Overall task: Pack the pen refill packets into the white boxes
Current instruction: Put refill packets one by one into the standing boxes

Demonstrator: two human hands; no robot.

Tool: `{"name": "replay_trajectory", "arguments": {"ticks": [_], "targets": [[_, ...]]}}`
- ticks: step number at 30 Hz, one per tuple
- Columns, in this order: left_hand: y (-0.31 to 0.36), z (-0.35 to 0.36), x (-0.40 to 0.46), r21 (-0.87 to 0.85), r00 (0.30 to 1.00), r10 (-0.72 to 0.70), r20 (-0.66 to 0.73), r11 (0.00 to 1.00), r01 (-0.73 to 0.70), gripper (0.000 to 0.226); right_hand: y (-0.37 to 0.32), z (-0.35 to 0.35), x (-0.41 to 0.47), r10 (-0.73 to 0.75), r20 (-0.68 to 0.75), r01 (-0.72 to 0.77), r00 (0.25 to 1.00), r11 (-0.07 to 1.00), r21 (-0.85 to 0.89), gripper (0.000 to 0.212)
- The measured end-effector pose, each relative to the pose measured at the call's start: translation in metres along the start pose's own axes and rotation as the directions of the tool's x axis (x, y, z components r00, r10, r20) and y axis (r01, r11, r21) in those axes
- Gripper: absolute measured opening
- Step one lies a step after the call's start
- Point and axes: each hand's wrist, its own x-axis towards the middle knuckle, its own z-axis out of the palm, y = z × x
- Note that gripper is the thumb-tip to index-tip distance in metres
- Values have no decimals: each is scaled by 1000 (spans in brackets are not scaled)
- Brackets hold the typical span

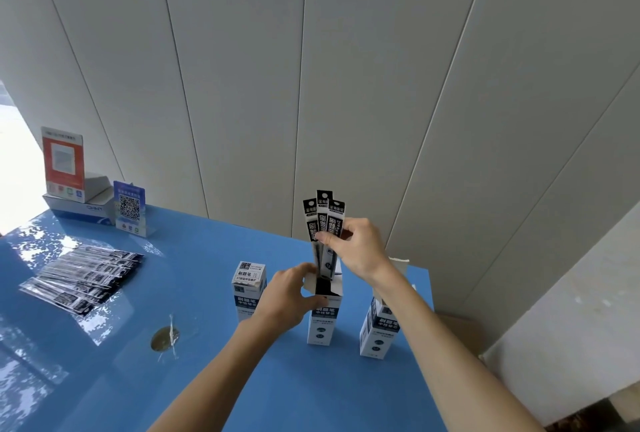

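Note:
Three white boxes stand upright on the blue table point(207, 379). The middle box point(322, 324) is open at the top, and my left hand point(289, 296) grips its upper part. My right hand point(358, 248) pinches a bunch of black pen refill packets point(323, 215) held upright, their lower ends inside the open middle box. A shut box point(247, 288) stands to the left, partly behind my left hand. Another open box point(379, 327) stands to the right, partly hidden by my right forearm. A pile of several loose refill packets point(83, 277) lies at the table's left.
At the back left stand a red sign point(64, 163), a blue QR-code sign point(130, 208) and a white carton point(81, 205). A round cable hole point(165, 338) sits in the tabletop. A grey panelled wall runs behind the table; the table's right edge is close to the boxes.

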Motion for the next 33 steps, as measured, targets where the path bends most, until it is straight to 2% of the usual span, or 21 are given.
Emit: {"name": "replay_trajectory", "arguments": {"ticks": [4, 12, 20, 26, 28, 30, 33], "targets": [[0, 1, -1, -14, 1000, 8, 0, 1000, -8, 40, -2, -3, 1, 8, -26, -6, 1000, 999, 50, 34], [-2, 1, -1, -5, 1000, -9, 0, 1000, 9, 49, 15, -13, 1, 31, -18, -30, 999, 999, 32, 54], [3, 2, -2, 3, 1000, 6, 2, 1000, -6, 47, 24, -1, -4, 22, -8, -22, 1000, 1000, -7, 60], [2, 1, -4, -3, 1000, -3, -7, 1000, 3, 45, 29, 4, -19, 57, 94, -44, 994, 990, -137, 27], [2, 1, -4, -12, 1000, -9, -2, 1000, 9, 44, 32, -1, -20, 69, 191, -39, 979, 987, -156, 8], [3, 1, -4, -19, 1000, -17, -2, 1000, 17, 47, 32, -6, -20, 74, 265, -17, 961, 978, -210, 10], [4, 1, -5, -11, 1000, -15, -1, 1000, 15, 52, 31, -11, -20, 19, 188, 23, 982, 976, -218, 7]]}}
